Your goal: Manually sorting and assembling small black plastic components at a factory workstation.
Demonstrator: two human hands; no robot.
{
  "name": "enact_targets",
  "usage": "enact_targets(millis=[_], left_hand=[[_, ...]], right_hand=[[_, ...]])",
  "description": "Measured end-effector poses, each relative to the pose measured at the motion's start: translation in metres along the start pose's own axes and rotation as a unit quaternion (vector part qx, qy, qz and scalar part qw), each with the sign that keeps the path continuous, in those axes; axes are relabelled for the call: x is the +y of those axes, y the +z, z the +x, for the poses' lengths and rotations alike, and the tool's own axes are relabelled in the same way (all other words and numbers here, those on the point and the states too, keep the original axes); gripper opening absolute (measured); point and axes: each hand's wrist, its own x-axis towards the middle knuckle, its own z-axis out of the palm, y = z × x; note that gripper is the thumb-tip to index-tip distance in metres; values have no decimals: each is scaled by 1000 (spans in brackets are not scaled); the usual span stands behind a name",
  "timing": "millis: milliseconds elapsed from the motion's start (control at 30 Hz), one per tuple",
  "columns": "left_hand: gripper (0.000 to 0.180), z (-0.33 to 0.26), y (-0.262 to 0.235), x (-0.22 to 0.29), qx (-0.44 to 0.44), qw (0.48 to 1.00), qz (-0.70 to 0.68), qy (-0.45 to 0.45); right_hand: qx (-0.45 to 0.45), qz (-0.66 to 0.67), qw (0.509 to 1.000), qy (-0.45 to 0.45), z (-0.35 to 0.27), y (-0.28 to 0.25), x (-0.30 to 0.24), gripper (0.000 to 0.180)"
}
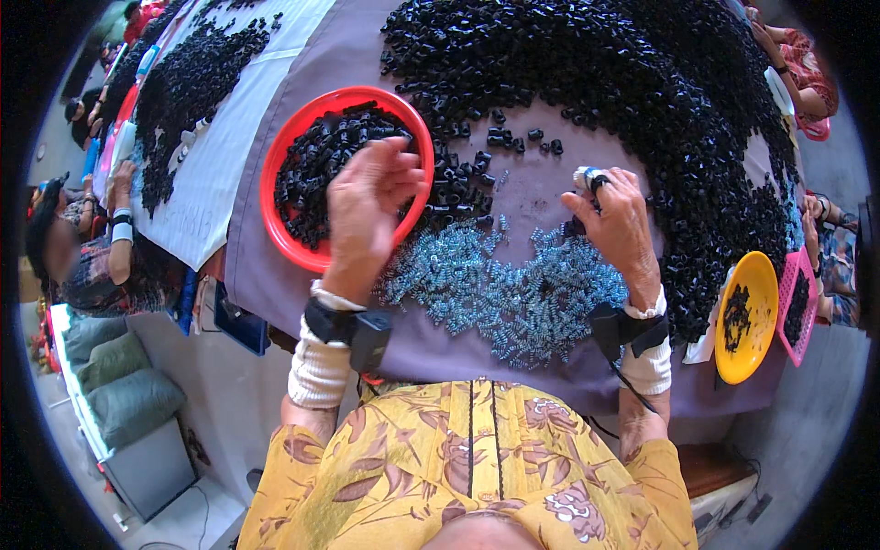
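Observation:
My left hand (367,197) hangs over a red round basin (272,206) heaped with small black cylindrical parts (312,151). Motion blurs it a little; its fingers are bent and apart, with nothing visible in them. My right hand (619,220) hovers at the right edge of a spread pile of small bluish metal springs (500,284). White wrapping and a black band cover its index finger. The thumb stands apart from that finger and the other fingers curl in, hiding the palm. Several loose black parts (472,174) lie between the basin and the right hand.
A huge heap of black parts (706,128) covers the far and right side of the cloth-covered table (266,119). At right sit a yellow dish (759,321) with some black bits and a pink basket (796,316). Other people (87,238) work along both sides. Grey-green cushions (137,394) lie at lower left.

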Motion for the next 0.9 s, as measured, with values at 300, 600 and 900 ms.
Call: enact_targets(millis=[300, 600, 900], left_hand=[[33, 1, -38, 6, 4, 997, -41, -58], [21, 1, 2, -9, -88, 990, 45, -99], [22, 2, 30, -29, -150, 977, 96, -120]], right_hand=[[-41, 12, 998, 52, 23, 18, 25, 20], [-86, -41, 994, 55, 40, 34, 32, 20], [-76, -97, 992, 0, 40, 42, 34, 23]])
